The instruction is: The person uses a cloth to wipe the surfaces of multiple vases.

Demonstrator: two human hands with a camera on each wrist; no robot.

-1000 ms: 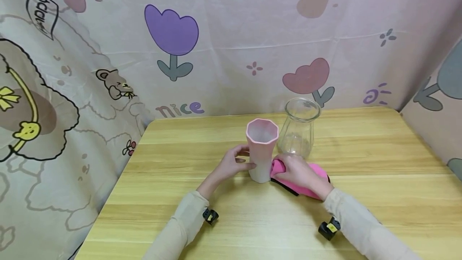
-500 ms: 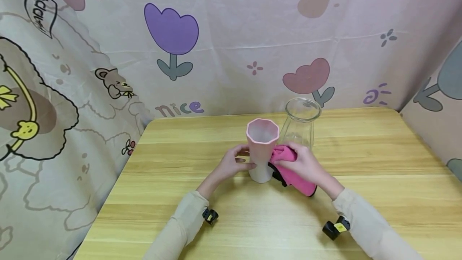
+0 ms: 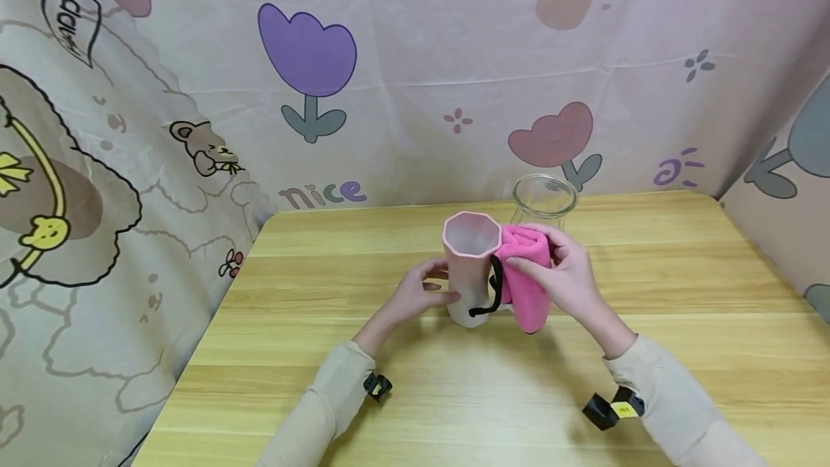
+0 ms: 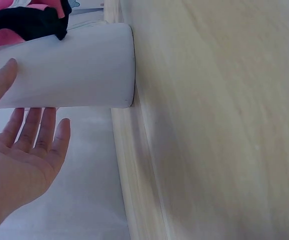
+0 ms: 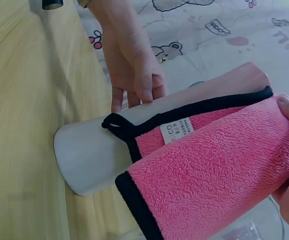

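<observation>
1. A tall, faceted vase [image 3: 468, 276], shaded from pink at its octagonal rim to white at its base, is seen upright on a pale wood-grain bench [image 3: 661, 308], between two bare hands.

2. The vase is held low on its side by the left hand [image 3: 421, 291]; its thumb [image 4: 3, 80] is laid across the near surface, while the fingers [image 4: 45, 127] are set loosely round the other side, their tips partly hidden and the little finger set apart.

3. A bright pink, plush cloth [image 3: 527, 290] with black edging is pinched in the right hand [image 3: 572, 276], thumb on the near face and fingers behind. It is held folded, above the bench and close alongside the vase; whether the two are touching cannot be told.

4. A black hanging loop [image 5: 126, 129] and a printed white label [image 5: 177, 130] are shown on the cloth, the loop being seen across the vase's lower part.

5. A clear glass jar [image 3: 546, 212] with a wide round rim is stood behind the cloth, its body largely hidden.

6. Both forearms are covered by beige sleeves [image 3: 337, 388], a small black camera [image 3: 377, 386] being worn at each wrist.

7. The scene is backed by a pale fabric hanging [image 3: 415, 34], printed with a purple tulip [image 3: 311, 56] and the word "nice" [image 3: 322, 195].
</observation>
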